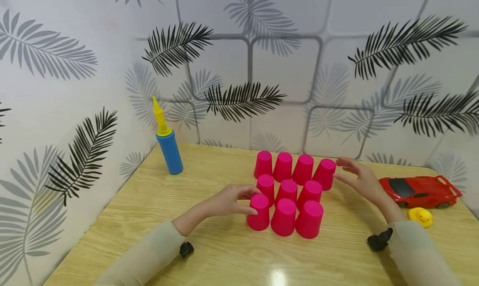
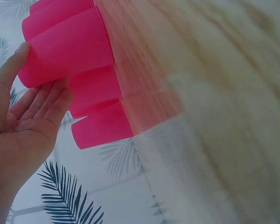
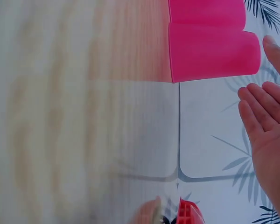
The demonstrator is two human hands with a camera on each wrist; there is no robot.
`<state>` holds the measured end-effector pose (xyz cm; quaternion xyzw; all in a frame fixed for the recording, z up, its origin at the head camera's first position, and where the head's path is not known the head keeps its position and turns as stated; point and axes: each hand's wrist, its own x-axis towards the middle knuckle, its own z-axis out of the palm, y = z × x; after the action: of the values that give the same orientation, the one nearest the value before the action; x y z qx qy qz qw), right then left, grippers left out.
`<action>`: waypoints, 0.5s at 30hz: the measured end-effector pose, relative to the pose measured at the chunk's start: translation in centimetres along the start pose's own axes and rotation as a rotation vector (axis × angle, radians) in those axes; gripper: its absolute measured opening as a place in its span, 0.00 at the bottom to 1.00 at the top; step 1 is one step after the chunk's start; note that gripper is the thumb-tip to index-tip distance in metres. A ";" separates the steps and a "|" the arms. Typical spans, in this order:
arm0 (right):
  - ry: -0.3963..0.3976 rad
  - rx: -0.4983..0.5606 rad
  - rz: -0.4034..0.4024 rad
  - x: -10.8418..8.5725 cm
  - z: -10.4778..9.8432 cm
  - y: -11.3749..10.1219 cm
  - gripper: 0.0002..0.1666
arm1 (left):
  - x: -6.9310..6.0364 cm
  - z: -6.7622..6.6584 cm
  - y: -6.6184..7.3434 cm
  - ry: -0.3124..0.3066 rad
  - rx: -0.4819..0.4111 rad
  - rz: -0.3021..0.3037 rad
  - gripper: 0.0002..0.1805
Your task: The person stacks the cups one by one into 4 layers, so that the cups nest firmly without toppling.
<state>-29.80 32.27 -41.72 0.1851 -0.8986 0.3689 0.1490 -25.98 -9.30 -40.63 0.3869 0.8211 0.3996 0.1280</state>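
Several bright pink cups stand upside down in three close rows on the wooden table. My left hand (image 1: 232, 200) holds the front-left pink cup (image 1: 259, 213), its thumb on the near side and its fingers round the far side. The left wrist view shows that cup (image 2: 70, 46) between thumb and fingers. On the other side, my right hand (image 1: 361, 180) is beside the back-right cup (image 1: 324, 174). Its fingers are extended and hold nothing. In the right wrist view the thumb is close to that cup's (image 3: 214, 53) narrow end; I cannot tell whether they touch.
Right of the right arm are a red toy car (image 1: 419, 191) and a yellow rubber duck (image 1: 420, 216). A blue and yellow hand pump (image 1: 170, 153) stands upright at the back left. Leaf-patterned walls (image 1: 280, 70) border the wooden table (image 1: 209, 248) at the back and left.
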 end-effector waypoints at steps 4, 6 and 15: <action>0.075 -0.044 -0.019 -1.4 -0.6 -0.5 0.33 | -0.6 -0.6 0.0 0.016 0.022 0.000 0.27; 0.106 -0.047 -0.047 -2.2 -0.9 -0.8 0.32 | -1.0 -1.3 0.1 0.034 0.014 -0.007 0.28; 0.079 -0.021 -0.077 -5.6 -1.2 -3.3 0.30 | -1.5 -5.5 1.6 0.232 -0.040 0.005 0.24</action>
<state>-23.24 32.17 -41.17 0.2034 -0.8880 0.3603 0.2004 -26.99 -12.86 -36.00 0.3375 0.8214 0.4582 0.0390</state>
